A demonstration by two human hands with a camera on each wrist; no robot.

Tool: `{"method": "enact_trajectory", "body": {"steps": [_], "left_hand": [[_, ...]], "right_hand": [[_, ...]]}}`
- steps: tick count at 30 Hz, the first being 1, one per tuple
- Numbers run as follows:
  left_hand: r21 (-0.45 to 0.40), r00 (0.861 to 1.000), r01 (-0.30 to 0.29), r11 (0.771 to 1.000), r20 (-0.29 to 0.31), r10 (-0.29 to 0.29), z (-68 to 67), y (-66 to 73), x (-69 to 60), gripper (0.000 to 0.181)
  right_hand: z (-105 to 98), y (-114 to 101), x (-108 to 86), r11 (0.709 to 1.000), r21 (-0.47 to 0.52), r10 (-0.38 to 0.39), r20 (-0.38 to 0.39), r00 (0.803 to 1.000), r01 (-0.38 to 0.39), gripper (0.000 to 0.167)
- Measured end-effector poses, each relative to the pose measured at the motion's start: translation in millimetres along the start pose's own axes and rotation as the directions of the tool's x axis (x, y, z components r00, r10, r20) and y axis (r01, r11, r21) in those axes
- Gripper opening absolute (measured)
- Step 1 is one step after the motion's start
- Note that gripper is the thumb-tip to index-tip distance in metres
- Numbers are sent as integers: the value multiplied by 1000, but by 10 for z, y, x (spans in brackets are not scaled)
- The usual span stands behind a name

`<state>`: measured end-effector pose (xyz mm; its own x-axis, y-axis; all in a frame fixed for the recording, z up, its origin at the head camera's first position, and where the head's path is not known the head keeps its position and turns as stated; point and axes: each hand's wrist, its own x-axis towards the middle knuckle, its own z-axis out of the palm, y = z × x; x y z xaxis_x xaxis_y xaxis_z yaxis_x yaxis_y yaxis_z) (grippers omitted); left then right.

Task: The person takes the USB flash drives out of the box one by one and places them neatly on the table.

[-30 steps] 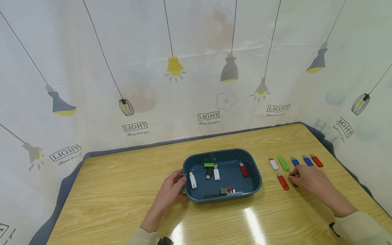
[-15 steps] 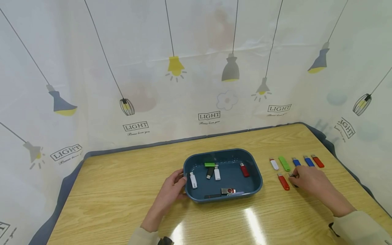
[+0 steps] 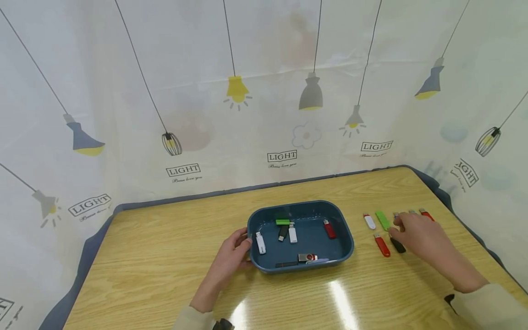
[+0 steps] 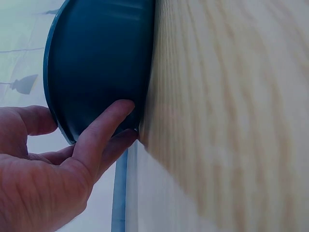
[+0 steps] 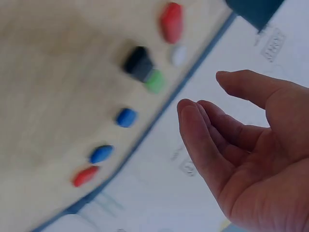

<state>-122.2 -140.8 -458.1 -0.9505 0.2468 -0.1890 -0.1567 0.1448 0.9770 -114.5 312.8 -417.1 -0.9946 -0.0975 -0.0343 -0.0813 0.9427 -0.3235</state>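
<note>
The blue tray (image 3: 300,270) holds several USB sticks, among them a green one (image 3: 282,222), a dark red one (image 3: 328,229) and two white ones. At its left end my left hand (image 3: 229,259) grips it, thumb at the rim and fingers against the outer wall (image 4: 96,63). My right hand (image 3: 425,236) is raised over the sticks at the right, fingers loosely bent, with nothing between thumb and fingertips in the right wrist view. Just below its fingers lies a black stick (image 3: 398,245), beside a red one (image 3: 382,245). The hand partly hides the blue sticks behind it.
Behind the black and red sticks is a row with a white stick (image 3: 369,222), a green stick (image 3: 382,220), two blue ones and a red one (image 3: 426,214). The wooden table (image 3: 165,256) meets a lamp-patterned cloth (image 3: 247,128) at its back edge.
My right hand has let go of the black stick and lifted slightly up and away, so more of that stick shows. The left hand and tray have stayed in place.
</note>
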Motion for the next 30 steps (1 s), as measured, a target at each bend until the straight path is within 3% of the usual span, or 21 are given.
{"method": "enact_trajectory", "body": {"steps": [13,22,30], "left_hand": [[-1,1000,3,1000,0,-3,-3,8,-4,53],[0,1000,-2,1000,1,2,0,-2,-12,53],[4,1000,2,1000,-2,-2,0,7,-14,53]], "right_hand": [[-227,-708,53,993,-30,-118,-54,992,116,23],[-172,-1171,155,972,-74,-229,-84,970,223,24],[-70,-1463,311,960,-109,-263,-32,964,258,24]]}}
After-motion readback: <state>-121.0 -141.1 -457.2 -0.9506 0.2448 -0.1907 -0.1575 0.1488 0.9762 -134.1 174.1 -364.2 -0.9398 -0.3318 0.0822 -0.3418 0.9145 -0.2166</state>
